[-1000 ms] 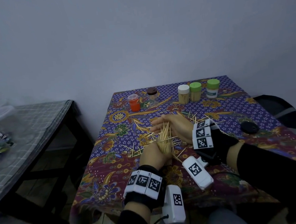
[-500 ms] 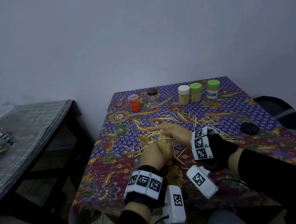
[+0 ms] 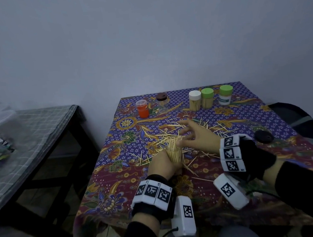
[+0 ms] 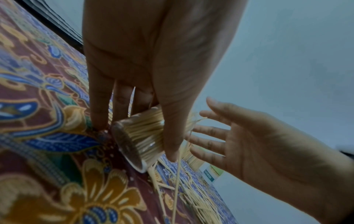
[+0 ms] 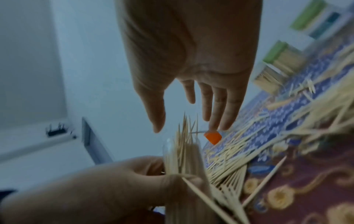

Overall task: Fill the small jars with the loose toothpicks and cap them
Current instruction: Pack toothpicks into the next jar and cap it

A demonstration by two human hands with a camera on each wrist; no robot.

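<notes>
Presently the left hand [image 3: 164,165] grips a clear jar [image 3: 174,154], fingers and thumb curled round its wall. The jar is packed with toothpicks [image 4: 145,133], their tips standing above the rim; its base sits tilted on the cloth [image 3: 120,186] in the left wrist view. The right hand [image 3: 201,135] hovers just beyond and right of the jar mouth, fingers spread and straight, holding nothing. Loose picks [image 3: 174,133] lie scattered on the cloth under and around that hand, close about the held jar on its far and right sides. Beyond the grip, along the far table edge, stand an orange jar [image 3: 143,109] and a brown-capped jar [image 3: 162,101] to the left, then a white-capped jar [image 3: 195,100] and two green-capped jars [image 3: 207,98] to the right, all well apart from the hands. A black lid [image 3: 264,136] rests right of the right wrist. A second table [image 3: 29,134] stands to the left.
</notes>
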